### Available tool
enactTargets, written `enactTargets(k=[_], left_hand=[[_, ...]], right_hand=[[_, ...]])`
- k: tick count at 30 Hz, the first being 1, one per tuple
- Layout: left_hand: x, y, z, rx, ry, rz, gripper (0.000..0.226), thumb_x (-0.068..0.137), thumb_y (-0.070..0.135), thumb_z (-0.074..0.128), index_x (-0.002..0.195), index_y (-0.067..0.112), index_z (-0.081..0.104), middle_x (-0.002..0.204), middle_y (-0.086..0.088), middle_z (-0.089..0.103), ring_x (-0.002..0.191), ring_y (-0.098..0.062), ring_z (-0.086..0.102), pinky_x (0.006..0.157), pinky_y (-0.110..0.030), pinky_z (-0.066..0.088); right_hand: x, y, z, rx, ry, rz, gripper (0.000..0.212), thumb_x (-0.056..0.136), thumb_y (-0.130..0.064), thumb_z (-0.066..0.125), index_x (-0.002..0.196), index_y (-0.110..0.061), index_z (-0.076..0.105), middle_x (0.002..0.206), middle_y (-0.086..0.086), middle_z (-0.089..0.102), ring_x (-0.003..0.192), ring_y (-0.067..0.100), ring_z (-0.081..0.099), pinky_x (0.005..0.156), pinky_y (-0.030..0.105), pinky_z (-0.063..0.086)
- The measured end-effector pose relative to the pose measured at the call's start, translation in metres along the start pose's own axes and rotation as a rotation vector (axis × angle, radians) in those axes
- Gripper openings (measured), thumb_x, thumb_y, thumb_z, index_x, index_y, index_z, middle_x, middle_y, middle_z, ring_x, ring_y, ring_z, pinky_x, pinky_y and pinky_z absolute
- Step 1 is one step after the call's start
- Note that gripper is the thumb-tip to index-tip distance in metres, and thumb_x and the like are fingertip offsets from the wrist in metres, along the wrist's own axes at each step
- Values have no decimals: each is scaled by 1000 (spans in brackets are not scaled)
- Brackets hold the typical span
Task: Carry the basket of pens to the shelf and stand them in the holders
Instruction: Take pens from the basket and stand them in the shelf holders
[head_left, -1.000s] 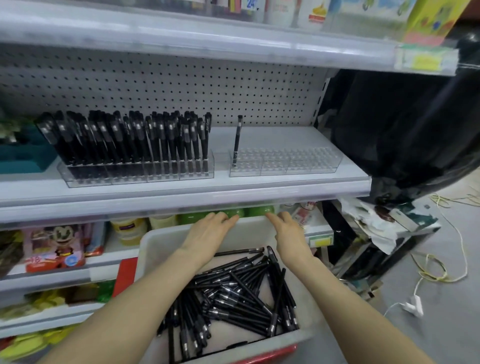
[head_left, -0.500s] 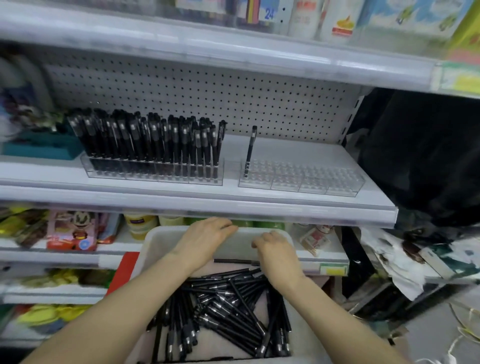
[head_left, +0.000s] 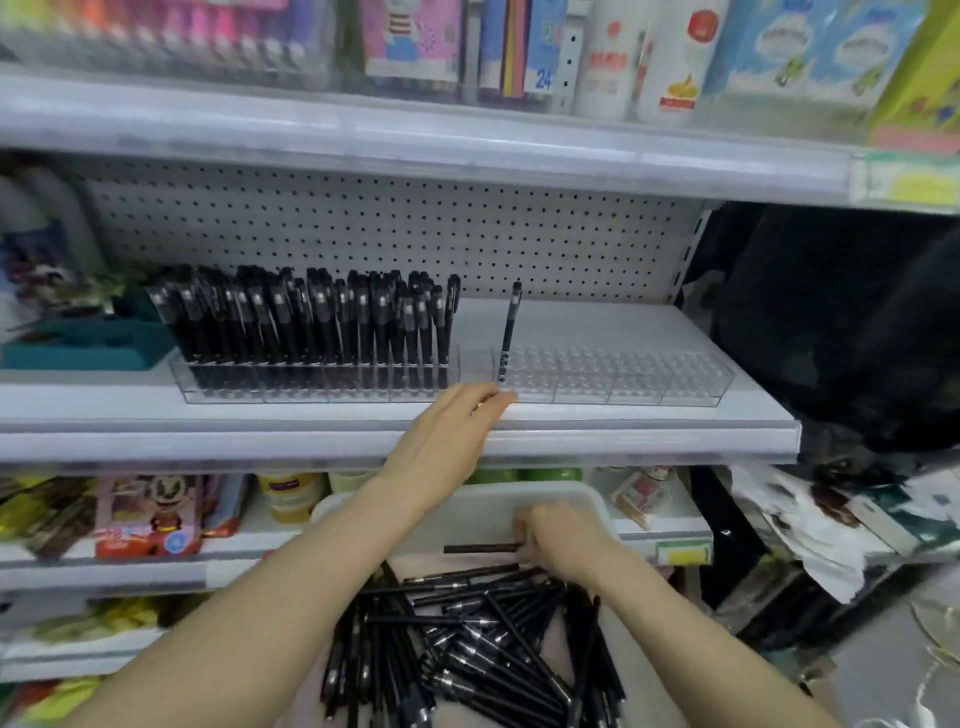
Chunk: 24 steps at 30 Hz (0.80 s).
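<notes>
A white basket (head_left: 467, 499) sits low in front of me with a heap of black pens (head_left: 467, 639) inside. On the middle shelf (head_left: 623, 431) the left clear holder (head_left: 311, 382) is packed with upright pens. The right clear holder (head_left: 623, 374) has a single pen (head_left: 509, 332) standing at its left end. My left hand (head_left: 447, 436) reaches up over the shelf's front edge, its straight fingers touching the shelf just before the gap between the holders. My right hand (head_left: 561, 540) is inside the basket, fingers curled on the end of a lone pen (head_left: 483, 547) by the far wall.
A teal tray (head_left: 88, 343) stands left of the full holder. The top shelf (head_left: 467, 140) overhangs with packaged goods. Black cloth (head_left: 831, 322) hangs at the right. Jars and packets (head_left: 150, 514) fill the lower shelf behind the basket.
My left hand has risen from the basket's far rim to the middle shelf's edge. My right hand has dropped from the rim into the basket onto a lone pen.
</notes>
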<state>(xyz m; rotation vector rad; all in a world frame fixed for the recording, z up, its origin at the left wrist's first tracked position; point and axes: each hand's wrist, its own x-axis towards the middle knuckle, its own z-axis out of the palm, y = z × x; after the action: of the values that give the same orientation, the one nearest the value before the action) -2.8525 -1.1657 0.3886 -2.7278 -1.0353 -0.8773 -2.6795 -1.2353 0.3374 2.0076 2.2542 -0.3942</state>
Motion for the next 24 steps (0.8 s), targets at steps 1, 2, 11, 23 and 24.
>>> enactTargets(k=[1,2,11,23,24], left_hand=[[7,-2,-1,5,13,-14,76,73,-16,66,141,12,46,137,-10,49,122,-28,48,94,-42,52],[13,-4,-2,5,22,-22,80,73,-15,66,143,12,41,141,-9,44,126,-27,44,98,-40,50],[41,-15,-3,179,-21,71,75,70,-10,72,140,6,51,137,-12,54,124,-29,53,106,-38,42],[41,-26,-10,83,-51,78,74,65,-13,76,133,9,57,130,-9,59,112,-27,62,89,-35,54],[41,-28,-9,78,-46,82,75,63,-13,78,132,9,58,128,-9,60,110,-27,63,86,-35,55]], right_hand=[[-3,1,-14,94,18,-3,13,88,-27,62,100,-22,68,103,1,70,98,22,63,79,29,46],[-6,2,-30,196,55,-9,8,88,-29,64,93,-25,70,98,-3,70,93,16,64,78,27,47],[-28,18,-147,857,590,114,15,76,-10,81,78,-15,67,71,-7,63,65,7,57,65,21,46],[39,11,-193,816,985,78,8,95,-16,61,101,-10,59,88,12,70,77,24,67,70,30,59],[43,10,-194,795,969,66,10,95,-16,61,101,-9,58,89,14,69,77,25,67,67,24,57]])
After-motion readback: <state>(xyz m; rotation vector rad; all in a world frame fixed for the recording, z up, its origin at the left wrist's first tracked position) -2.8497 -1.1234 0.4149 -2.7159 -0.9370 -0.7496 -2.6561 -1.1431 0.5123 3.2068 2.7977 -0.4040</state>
